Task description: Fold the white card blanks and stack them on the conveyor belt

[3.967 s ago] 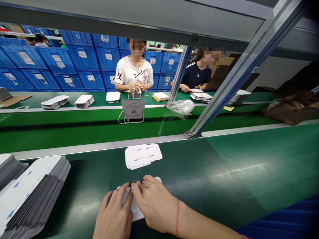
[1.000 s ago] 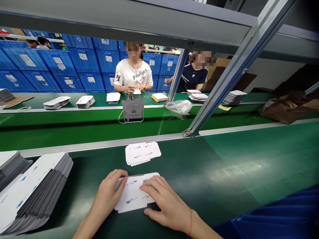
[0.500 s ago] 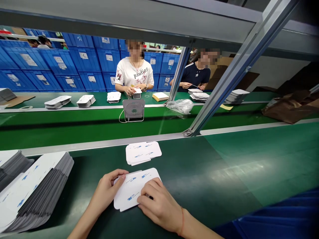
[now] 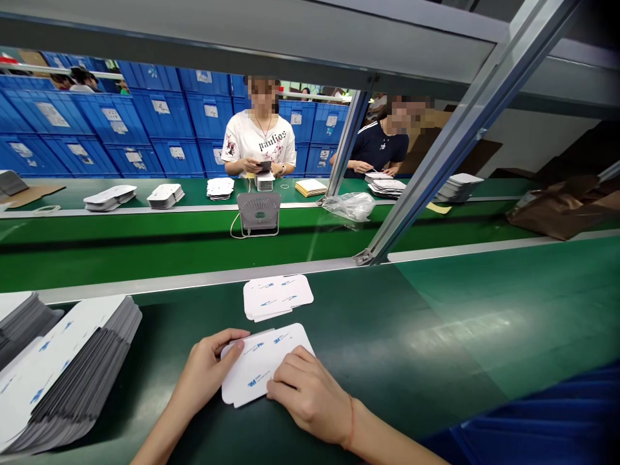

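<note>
A white adhesive-backed sheet (image 4: 259, 368) with rounded corners and blue printed marks is held just above the green work surface (image 4: 387, 361). My left hand (image 4: 213, 361) pinches its left edge between thumb and fingers. At the lower right edge, my right hand (image 4: 307, 394) grips it with curled fingers, which cover that corner. Just beyond lie a few similar white sheets (image 4: 278, 296), loosely overlapped. To the left stands a tall stack of such sheets (image 4: 72, 368) with dark grey edges; a second stack (image 4: 26, 323) sits beside it, cut off by the view.
Past a metal rail (image 4: 194, 281) runs a green belt (image 4: 121, 252) with a small grey fan (image 4: 259, 214). Two co-workers sit opposite among stacks of sheets. A slanted metal post (image 4: 436, 148) rises at the right. A blue bin (image 4: 542, 420) fills the lower right corner.
Both hands keep their hold on the sheet, and its right side has risen slightly. Across the belt, the co-worker in white now holds a dark piece.
</note>
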`<act>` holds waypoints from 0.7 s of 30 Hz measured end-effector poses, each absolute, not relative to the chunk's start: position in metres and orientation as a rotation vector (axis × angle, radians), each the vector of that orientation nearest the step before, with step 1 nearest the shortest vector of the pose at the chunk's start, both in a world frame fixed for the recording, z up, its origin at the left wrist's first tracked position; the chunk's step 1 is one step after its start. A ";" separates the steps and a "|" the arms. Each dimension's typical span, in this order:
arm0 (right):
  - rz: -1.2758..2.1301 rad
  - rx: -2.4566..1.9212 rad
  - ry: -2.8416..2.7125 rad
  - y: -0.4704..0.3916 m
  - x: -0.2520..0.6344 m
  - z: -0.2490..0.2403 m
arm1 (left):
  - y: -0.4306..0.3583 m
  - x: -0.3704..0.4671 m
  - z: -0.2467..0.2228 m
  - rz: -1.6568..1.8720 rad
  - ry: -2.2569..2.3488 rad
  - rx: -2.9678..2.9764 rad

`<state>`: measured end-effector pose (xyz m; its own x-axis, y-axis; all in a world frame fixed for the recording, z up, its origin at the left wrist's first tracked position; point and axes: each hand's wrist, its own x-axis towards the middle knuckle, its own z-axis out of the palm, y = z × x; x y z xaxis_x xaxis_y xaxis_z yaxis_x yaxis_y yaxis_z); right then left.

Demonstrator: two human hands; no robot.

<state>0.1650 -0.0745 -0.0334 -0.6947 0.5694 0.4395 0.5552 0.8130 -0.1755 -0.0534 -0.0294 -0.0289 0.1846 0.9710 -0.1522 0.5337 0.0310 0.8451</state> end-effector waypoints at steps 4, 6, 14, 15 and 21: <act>0.045 -0.833 -2.588 -0.070 0.163 -0.035 | -0.029 -0.051 -0.023 0.644 1.536 1.753; 0.055 -0.836 -2.635 -0.068 0.161 -0.034 | -0.029 -0.049 -0.020 0.640 1.582 1.817; 0.265 -0.908 -2.816 -0.055 0.149 -0.018 | -0.026 -0.048 -0.029 0.639 1.602 2.034; 0.302 -0.914 -2.823 -0.052 0.148 -0.016 | -0.026 -0.050 -0.031 0.647 1.583 2.064; 0.485 -0.905 -2.816 -0.040 0.147 -0.013 | -0.040 -0.060 -0.019 0.525 1.328 2.182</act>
